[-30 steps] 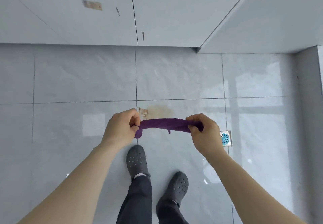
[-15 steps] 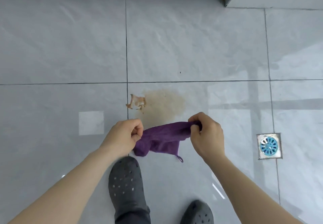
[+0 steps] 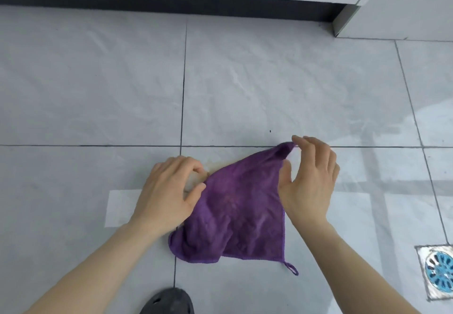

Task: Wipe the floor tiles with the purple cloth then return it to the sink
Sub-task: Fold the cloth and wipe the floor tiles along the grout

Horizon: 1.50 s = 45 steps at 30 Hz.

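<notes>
The purple cloth point(image 3: 235, 206) lies spread on the grey floor tiles point(image 3: 269, 80), with a small hanging loop at its near right corner. It covers most of a brownish stain point(image 3: 212, 164), which only peeks out at its upper left edge. My right hand point(image 3: 308, 181) pinches the cloth's far right corner, and that corner is slightly lifted. My left hand point(image 3: 169, 191) rests at the cloth's left edge with its fingers apart and the thumb touching the fabric. No sink is in view.
A square floor drain point(image 3: 438, 270) with a blue grate sits at the lower right. A dark plinth point(image 3: 171, 2) under white cabinet fronts runs along the far side. The toe of my dark shoe point(image 3: 169, 301) is just below the cloth.
The view has dropped closer to the floor. The cloth, held stretched between both hands in the air, now lies spread over the stain, and my left hand has opened.
</notes>
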Available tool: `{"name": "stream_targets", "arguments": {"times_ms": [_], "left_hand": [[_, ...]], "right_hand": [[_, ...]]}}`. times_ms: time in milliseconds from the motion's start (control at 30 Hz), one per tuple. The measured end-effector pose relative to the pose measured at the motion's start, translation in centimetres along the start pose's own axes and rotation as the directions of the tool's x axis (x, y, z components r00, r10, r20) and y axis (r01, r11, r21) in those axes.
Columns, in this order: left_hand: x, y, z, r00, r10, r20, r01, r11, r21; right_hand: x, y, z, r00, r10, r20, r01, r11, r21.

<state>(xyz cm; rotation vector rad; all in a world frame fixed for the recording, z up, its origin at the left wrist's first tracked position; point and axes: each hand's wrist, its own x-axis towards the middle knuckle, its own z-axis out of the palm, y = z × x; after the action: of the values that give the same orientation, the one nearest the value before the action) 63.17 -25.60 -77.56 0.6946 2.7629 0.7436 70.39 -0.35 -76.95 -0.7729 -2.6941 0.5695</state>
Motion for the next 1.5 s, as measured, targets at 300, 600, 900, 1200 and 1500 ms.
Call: {"name": "stream_targets", "arguments": {"times_ms": [300,600,900,1200,1500], "left_hand": [[-0.4,-7.7,0.6,0.951,-0.282,-0.125,0.305,0.915,0.264],[-0.8,-9.7,2.8,0.954,-0.274,-0.124,0.301,0.877,0.374],[-0.8,-9.9,2.9,0.956,-0.257,-0.139,0.291,0.880,0.374],[-0.7,-9.3,2.5,0.956,-0.264,-0.126,0.292,0.890,0.350],[-0.8,-9.8,2.0,0.959,-0.237,-0.153,0.266,0.941,0.210]], "right_hand": [[-8.9,-3.9,7.1,0.901,-0.133,0.412,0.221,0.960,-0.174],[1.2,-3.3,10.3,0.935,-0.163,0.316,0.257,0.924,-0.283],[3.5,-4.0,10.6,0.955,-0.154,0.253,0.200,0.965,-0.167],[1.9,-8.1,8.2,0.843,0.179,0.508,-0.448,0.757,0.476],[-6.9,-8.7,9.2,0.733,-0.489,0.473,0.442,0.871,0.216]]}}
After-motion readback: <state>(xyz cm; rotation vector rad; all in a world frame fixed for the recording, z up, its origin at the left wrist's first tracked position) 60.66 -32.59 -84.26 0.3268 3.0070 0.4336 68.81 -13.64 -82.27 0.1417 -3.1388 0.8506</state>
